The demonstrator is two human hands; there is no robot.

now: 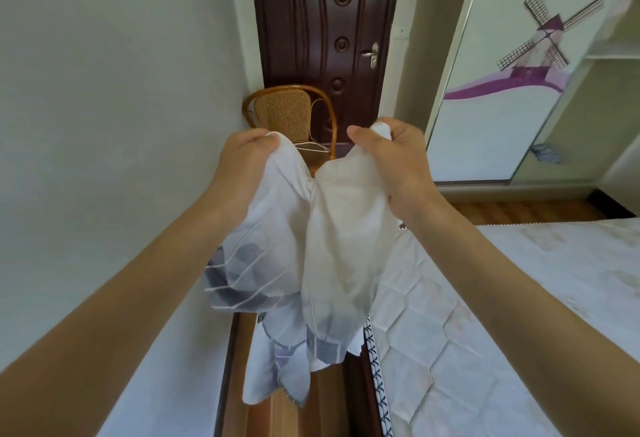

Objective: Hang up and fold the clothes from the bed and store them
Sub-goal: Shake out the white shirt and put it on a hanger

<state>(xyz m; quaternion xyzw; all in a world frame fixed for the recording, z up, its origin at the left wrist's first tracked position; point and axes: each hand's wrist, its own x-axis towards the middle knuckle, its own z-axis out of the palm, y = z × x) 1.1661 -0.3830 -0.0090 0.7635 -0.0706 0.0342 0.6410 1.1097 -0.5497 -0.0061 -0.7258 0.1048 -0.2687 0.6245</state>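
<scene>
Both hands hold 1 sheer white garment (322,228) up in the air: the left hand (242,163) and right hand (398,163) each clench its top edge, level. Its length hangs straight down beside the bed (485,298). A white hanger (313,148) lies beyond on the rattan chair (287,114), partly hidden; the garment's type is unclear.

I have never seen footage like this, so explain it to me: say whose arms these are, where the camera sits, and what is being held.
There is no machine here. The one picture comes from a camera worn on a person's head, looking forward and down, so the two bare arms are that person's own. The left hand and right hand each grip, with curled fingers, a top edge of a thin white garment with grey patches, which hangs between them. To the right lies a quilted mattress. Ahead stand a cane chair with a white hanger on it, a dark door and a wardrobe with a windmill picture.
</scene>
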